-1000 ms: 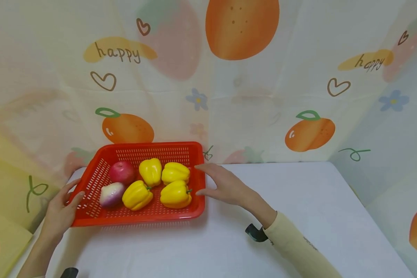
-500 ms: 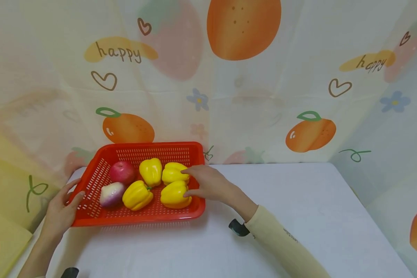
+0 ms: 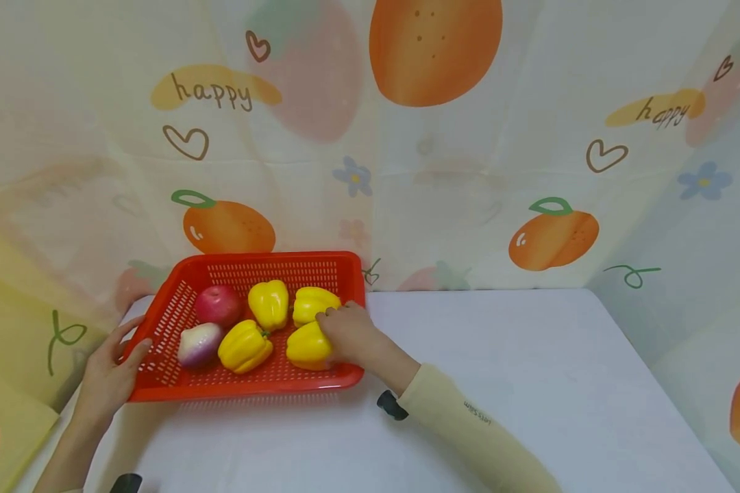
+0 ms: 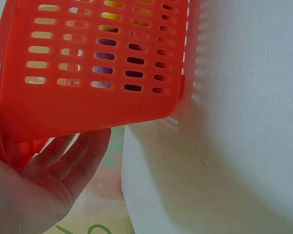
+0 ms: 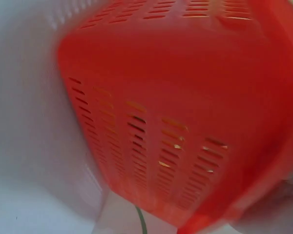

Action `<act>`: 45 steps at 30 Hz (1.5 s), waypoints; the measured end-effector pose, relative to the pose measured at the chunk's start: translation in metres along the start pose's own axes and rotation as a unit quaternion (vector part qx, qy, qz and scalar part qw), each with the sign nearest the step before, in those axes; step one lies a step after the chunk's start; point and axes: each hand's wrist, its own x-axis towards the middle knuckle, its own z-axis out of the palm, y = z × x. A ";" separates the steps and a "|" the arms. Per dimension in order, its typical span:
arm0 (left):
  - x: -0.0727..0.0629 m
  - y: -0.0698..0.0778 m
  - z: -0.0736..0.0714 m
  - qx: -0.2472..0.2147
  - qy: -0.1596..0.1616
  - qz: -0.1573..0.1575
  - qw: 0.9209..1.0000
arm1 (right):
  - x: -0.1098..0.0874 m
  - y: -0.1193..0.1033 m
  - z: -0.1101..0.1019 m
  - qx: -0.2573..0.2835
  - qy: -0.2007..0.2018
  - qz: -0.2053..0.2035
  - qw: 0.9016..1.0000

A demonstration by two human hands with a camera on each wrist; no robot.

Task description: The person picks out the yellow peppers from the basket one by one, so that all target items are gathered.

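The right hand (image 3: 354, 335) has moved further in across the right rim of the red, perforated plastic basket (image 3: 240, 392), and its bent fingers now appear to grip the glossy yellow bell pepper (image 3: 305, 346) nearest the front right; that pepper seems secured, though still inside. The left hand (image 3: 107, 376) keeps hold of the basket's left rim. Below spreads a white-covered table (image 3: 499, 349); behind hangs a fruit-printed backdrop (image 3: 438, 212).
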 end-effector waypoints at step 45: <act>-0.002 0.002 0.000 -0.006 -0.007 -0.031 0.999 | -0.028 0.038 -0.020 0.298 0.142 -0.083 0.940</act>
